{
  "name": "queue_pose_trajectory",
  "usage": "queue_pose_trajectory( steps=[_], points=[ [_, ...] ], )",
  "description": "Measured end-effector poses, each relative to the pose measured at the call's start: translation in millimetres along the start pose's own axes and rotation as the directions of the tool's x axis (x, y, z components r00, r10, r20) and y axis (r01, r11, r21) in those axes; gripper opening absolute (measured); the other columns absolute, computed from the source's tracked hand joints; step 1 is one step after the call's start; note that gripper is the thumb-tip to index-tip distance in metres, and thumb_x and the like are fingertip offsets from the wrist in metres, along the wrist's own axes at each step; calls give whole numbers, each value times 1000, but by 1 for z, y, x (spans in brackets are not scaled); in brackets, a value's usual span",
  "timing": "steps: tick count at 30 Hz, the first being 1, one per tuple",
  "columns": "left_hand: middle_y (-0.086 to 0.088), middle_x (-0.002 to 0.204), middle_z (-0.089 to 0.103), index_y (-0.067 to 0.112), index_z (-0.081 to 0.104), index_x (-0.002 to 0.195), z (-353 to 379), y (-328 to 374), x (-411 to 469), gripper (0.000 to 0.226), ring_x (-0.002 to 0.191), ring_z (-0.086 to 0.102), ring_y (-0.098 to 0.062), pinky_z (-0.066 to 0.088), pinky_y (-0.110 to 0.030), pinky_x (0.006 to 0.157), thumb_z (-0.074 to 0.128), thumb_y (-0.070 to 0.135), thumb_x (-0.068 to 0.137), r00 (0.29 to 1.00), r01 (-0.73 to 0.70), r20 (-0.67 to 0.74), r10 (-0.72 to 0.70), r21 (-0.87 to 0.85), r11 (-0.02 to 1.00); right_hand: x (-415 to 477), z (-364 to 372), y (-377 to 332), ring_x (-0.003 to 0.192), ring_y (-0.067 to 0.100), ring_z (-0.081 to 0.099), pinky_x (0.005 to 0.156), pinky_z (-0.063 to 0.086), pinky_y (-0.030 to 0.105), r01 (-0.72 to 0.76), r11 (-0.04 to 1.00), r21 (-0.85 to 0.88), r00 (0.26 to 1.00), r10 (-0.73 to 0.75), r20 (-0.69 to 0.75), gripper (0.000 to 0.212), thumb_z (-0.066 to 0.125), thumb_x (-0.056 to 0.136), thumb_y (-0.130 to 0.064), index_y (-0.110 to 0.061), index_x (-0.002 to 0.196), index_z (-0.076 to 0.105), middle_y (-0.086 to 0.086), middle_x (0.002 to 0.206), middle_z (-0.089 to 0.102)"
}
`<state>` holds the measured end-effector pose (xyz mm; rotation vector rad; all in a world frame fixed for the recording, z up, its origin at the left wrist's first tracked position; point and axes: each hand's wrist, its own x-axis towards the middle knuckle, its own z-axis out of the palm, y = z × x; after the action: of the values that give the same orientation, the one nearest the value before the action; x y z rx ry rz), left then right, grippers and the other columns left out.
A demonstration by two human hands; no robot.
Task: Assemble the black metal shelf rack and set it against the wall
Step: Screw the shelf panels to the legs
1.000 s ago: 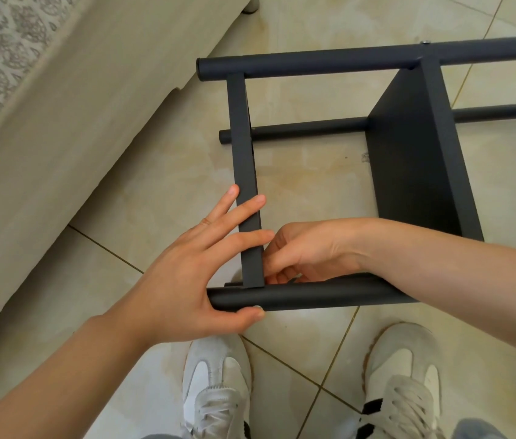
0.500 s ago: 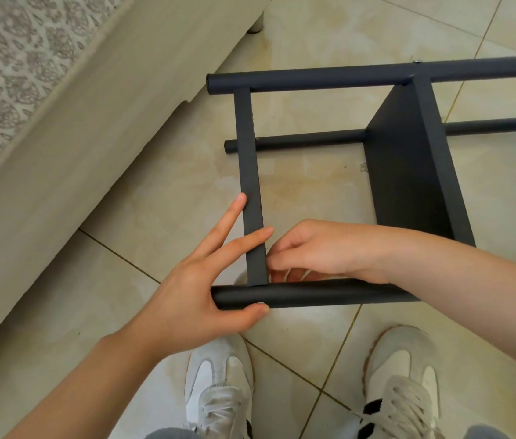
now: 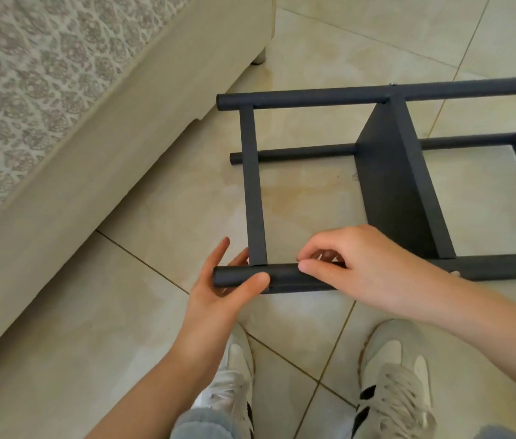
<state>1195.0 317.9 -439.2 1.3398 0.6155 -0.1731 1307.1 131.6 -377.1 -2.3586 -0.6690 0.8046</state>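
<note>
because the black metal shelf rack lies on its side on the tiled floor, its near post sits within easy reach just ahead of the person's white sneakers. the left hand cups the free end of that post, thumb over the front and fingers behind, probably to keep the tube from rolling or shifting. the right hand rests on top of the same post just beside the flat crossbar, thumb and forefinger pressed together as if pinching something small at the joint; what it is cannot be made out, though a screw or fastener seems likely. the far post and a lower tube lie parallel beyond, with a solid shelf panel upright between them. a beige sofa base with patterned upholstery runs along the left, near the rack's end, and could crowd the rack when it is tipped upright. no wall is in view.
</note>
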Motion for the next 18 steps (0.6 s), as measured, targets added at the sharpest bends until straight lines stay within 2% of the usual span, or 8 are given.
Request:
queue_pose_trajectory(
  steps=[2, 4, 7, 9, 12, 14, 16, 18],
  points=[
    [26, 133, 60, 52, 46, 130, 9, -4, -9, 68, 130, 50, 2, 35, -31, 114, 78, 64, 71, 996, 80, 30, -81, 23, 997, -7, 1, 6, 89, -10, 59, 75, 52, 13, -3, 1000, -3, 1000, 3, -22, 19, 58, 92, -43, -37, 105, 69, -25, 89, 65],
    [35, 127, 53, 51, 44, 131, 20, -5, -16, 69, 132, 43, 5, 28, -24, 110, 53, 86, 72, 991, 123, 37, -126, 74, 990, -13, 3, 11, 91, -11, 58, 74, 49, 10, -3, 1000, -30, 999, 2, -34, 21, 61, 92, -40, -39, 112, 66, -28, 91, 62],
    [30, 142, 39, 44, 29, 151, 30, -8, -19, 92, 127, 37, 8, 21, -21, 106, 30, 87, 69, 991, 131, 0, -132, 153, 980, -18, 9, 14, 94, -6, 57, 84, 49, 17, 7, 996, -88, 998, -12, -54, 28, 63, 92, -35, -41, 120, 61, -26, 99, 60],
    [26, 150, 34, 46, 20, 156, 33, -4, -17, 95, 119, 40, 16, 21, -20, 105, 28, 85, 70, 995, 105, -21, -103, 182, 978, -20, 10, 14, 98, -5, 54, 87, 48, 19, 16, 992, -122, 995, -29, -100, 30, 61, 93, -35, -41, 122, 59, -24, 103, 60],
    [22, 151, 40, 44, 26, 155, 38, 3, -14, 96, 119, 43, 17, 25, -15, 101, 30, 85, 68, 996, 83, -37, -77, 201, 976, -23, 4, 13, 100, -3, 53, 89, 49, 23, 20, 989, -146, 989, -41, -143, 30, 59, 94, -36, -42, 124, 58, -22, 105, 61],
    [27, 143, 44, 45, 29, 153, 40, 8, -13, 95, 110, 42, 28, 25, -11, 95, 32, 85, 67, 996, 74, -57, -64, 206, 976, -25, -1, 11, 101, -1, 52, 90, 48, 25, 25, 982, -186, 988, -53, -142, 31, 58, 95, -36, -43, 126, 57, -22, 106, 60],
    [36, 136, 43, 51, 21, 154, 43, 13, -14, 94, 102, 38, 36, 23, -14, 98, 34, 85, 67, 997, 52, -62, -39, 220, 974, -28, -6, 9, 103, 1, 51, 91, 46, 26, 33, 961, -275, 988, -72, -135, 33, 57, 96, -36, -42, 128, 54, -21, 108, 60],
    [37, 138, 38, 56, 14, 154, 45, 19, -14, 93, 116, 37, 22, 21, -20, 105, 36, 84, 68, 998, 29, -58, -17, 221, 975, -33, -11, 8, 106, 4, 50, 92, 44, 26, 21, 932, -363, 987, -78, -141, 35, 56, 97, -34, -41, 131, 51, -20, 112, 59]
  ],
)
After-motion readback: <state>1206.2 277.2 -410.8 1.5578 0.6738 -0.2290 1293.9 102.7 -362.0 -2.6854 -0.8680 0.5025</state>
